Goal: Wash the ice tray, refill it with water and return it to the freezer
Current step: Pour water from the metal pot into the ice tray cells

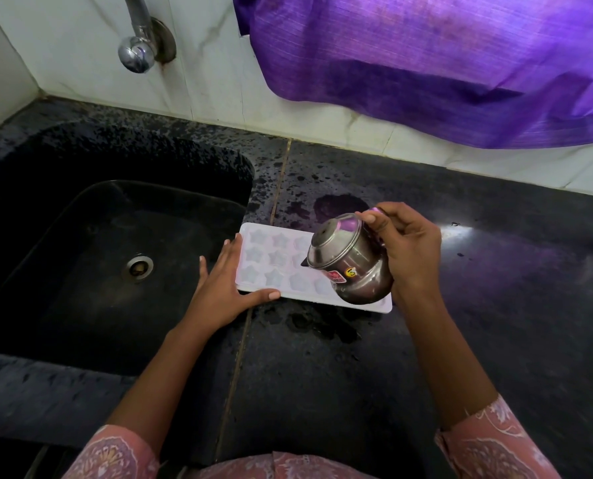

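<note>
Close to the body, the left hand lies flat, fingers straight, against the sink-side end of the ice tray, likely steadying it on the wet table. The right hand grips a steel pot tilted over the tray, seemingly to fill it, and hides some cells. Beyond are the sink, tap and purple cloth.

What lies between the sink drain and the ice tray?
The head view shows the left hand, fingers straight, between the sink drain and the ice tray, touching the tray's left edge.
</note>
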